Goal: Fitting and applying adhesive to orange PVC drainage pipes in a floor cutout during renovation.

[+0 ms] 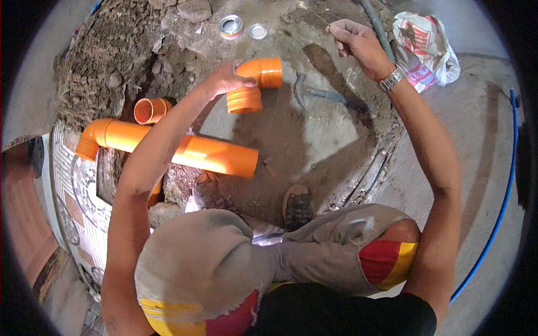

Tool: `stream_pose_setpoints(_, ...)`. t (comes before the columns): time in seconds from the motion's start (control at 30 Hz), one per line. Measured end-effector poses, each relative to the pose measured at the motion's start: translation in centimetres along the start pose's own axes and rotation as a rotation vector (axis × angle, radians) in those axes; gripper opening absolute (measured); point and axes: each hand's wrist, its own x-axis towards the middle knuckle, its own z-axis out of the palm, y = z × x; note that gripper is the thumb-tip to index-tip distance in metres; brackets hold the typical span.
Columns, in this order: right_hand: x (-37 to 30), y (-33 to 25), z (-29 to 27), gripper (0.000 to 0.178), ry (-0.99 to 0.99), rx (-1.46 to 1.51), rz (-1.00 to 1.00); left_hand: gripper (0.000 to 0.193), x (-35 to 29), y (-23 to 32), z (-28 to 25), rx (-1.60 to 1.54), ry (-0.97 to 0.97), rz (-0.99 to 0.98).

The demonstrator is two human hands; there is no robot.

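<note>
My left hand (224, 79) is closed round the bend of an orange pipe elbow (270, 73), with one socket facing right and the other toward me. Up and to the right, my right hand (358, 43) pinches a thin stick-like thing (320, 18), too fine to make out fully. An open tin (231, 26) and its round lid (258, 31) lie beyond the elbow. Nearer me, a long orange pipe (221, 157) with a bend at its left end runs beneath my left forearm. Beside it an orange pipe opening (151, 111) sticks up.
A hammer (328, 95) lies on the dusty ground between my hands. Loose soil and rubble (101, 67) are heaped at the left, above patterned tiles (81, 193). A white plastic bag (434, 53) stands by a grey pipe (378, 28); a blue hose (507, 201) curves along the right.
</note>
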Motion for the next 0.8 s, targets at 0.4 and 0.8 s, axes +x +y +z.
stream_pose_setpoints(0.4,4.5,2.1,4.8,0.022,-0.008,-0.044,0.021,0.038,-28.6,-4.9,2.4,-1.33,0.996,-0.327)
stream_pose_setpoints(0.8,15.9,-0.6,9.3,0.013,-0.068,-0.937,-0.46,0.044,-26.9,-2.0,-2.3,-1.535,1.05,-0.061)
